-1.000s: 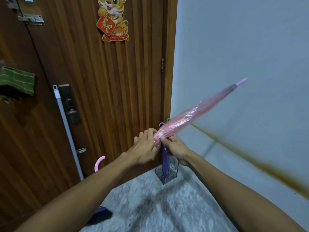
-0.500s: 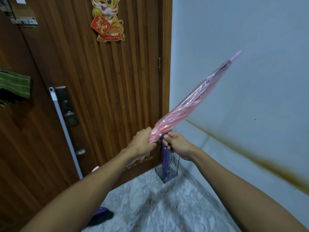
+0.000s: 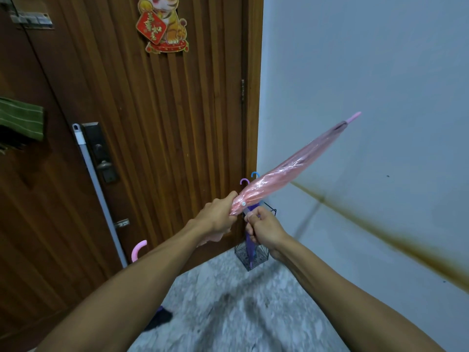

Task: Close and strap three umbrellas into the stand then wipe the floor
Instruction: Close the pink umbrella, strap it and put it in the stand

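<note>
I hold the pink umbrella [image 3: 291, 168] folded, slanting up toward the wall from just above the wire stand [image 3: 251, 252]. My left hand [image 3: 218, 217] has its fingers wrapped round the gathered canopy at its lower end. My right hand [image 3: 264, 227], just beside it, pinches what looks like the strap tab [image 3: 246, 212] under the white snap; I cannot tell whether the snap has caught yet. The pink handle [image 3: 138, 250] pokes out below my left forearm, well to the door side of the stand. In the stand, two umbrellas already sit: a purple umbrella [image 3: 250, 242] with its hook up, and a blue hook [image 3: 255, 174] just beside it. So I judge two done, this third one closed but not stowed. The floor [image 3: 228, 313] in front of the stand is not wiped; a mop pole [image 3: 101, 194] leans on the door.
</note>
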